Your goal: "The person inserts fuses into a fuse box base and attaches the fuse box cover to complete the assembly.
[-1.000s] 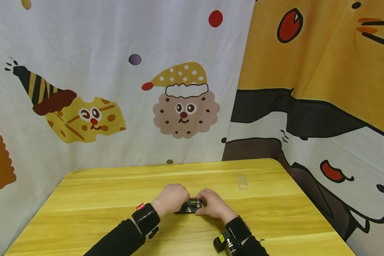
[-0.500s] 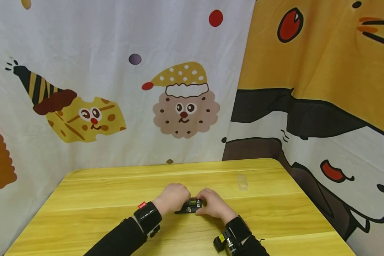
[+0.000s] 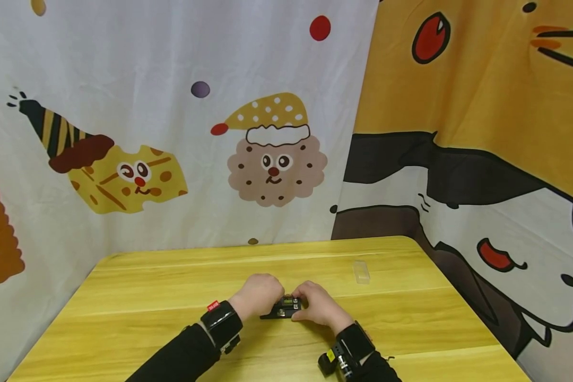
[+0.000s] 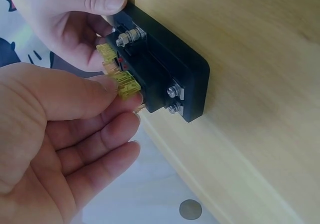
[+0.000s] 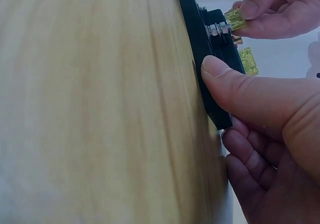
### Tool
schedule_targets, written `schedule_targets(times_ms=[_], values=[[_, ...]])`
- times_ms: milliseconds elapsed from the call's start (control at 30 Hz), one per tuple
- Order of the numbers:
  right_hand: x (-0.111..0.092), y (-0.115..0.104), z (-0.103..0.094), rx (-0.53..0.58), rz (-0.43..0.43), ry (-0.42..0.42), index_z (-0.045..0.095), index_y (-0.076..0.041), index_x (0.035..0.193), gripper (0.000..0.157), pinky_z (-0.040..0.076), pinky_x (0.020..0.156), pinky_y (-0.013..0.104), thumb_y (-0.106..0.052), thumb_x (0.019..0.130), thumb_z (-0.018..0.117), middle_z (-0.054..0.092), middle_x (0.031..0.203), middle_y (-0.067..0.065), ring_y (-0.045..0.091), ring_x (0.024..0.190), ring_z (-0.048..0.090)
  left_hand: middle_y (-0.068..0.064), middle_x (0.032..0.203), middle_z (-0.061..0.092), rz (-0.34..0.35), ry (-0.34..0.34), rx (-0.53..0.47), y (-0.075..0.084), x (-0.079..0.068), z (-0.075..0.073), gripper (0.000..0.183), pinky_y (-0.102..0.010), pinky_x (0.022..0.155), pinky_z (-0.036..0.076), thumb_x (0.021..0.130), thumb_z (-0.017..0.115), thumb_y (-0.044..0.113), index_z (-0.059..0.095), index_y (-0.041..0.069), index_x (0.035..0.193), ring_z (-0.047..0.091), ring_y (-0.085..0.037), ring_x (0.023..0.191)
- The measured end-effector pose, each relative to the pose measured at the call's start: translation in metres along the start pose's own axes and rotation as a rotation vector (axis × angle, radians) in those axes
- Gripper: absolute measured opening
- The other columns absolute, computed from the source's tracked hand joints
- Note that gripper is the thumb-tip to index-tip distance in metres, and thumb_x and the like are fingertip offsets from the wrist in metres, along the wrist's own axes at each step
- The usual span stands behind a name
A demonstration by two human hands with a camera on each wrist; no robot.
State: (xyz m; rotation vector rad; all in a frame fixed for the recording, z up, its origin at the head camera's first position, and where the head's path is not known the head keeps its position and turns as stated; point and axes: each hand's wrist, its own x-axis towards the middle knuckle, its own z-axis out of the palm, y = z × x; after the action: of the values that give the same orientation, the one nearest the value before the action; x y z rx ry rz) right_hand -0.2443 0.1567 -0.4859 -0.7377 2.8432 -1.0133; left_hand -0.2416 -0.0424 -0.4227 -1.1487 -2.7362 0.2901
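Observation:
A black fuse block with metal terminal screws rests on the wooden table. My right hand grips its right end, thumb on the edge of the base in the right wrist view. From the other end my left hand reaches over the block. Between its thumb and index finger it pinches a yellow blade fuse at the block's top. Another yellow fuse stands nearer the right hand, with an orange fuse between the two. How deep the pinched fuse sits is unclear.
A clear plastic cover lies farther back on the table, to the right of the hands. Behind the table hangs a printed curtain with cartoon figures. Both wrists carry strapped black devices.
The left hand and wrist have shifted very slightly to the right. The right hand and the fuse block stay in place.

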Motion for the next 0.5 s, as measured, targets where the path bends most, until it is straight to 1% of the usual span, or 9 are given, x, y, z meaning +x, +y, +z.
schedule_targets(times_ms=[267, 500], values=[[0.0000, 0.0010, 0.0008, -0.012, -0.010, 0.007, 0.067, -0.011, 0.102, 0.041, 0.045, 0.090, 0.042, -0.023, 0.071, 0.090, 0.058, 0.103, -0.001, 0.019, 0.095, 0.054, 0.009, 0.067, 0.056, -0.007, 0.013, -0.015, -0.0009, 0.0003, 0.0007, 0.025, -0.028, 0.054, 0.047, 0.078, 0.080, 0.009, 0.060, 0.019, 0.068, 0.049, -0.008, 0.060], [-0.0002, 0.0002, 0.0004, 0.000, -0.013, 0.002, 0.067, -0.010, 0.102, 0.041, 0.045, 0.090, 0.042, -0.023, 0.071, 0.090, 0.058, 0.103, -0.001, 0.020, 0.096, 0.055, 0.008, 0.066, 0.056, -0.021, 0.030, -0.014, -0.0002, 0.0008, 0.0010, 0.023, -0.028, 0.053, 0.047, 0.079, 0.080, 0.010, 0.062, 0.019, 0.069, 0.049, -0.008, 0.059]])
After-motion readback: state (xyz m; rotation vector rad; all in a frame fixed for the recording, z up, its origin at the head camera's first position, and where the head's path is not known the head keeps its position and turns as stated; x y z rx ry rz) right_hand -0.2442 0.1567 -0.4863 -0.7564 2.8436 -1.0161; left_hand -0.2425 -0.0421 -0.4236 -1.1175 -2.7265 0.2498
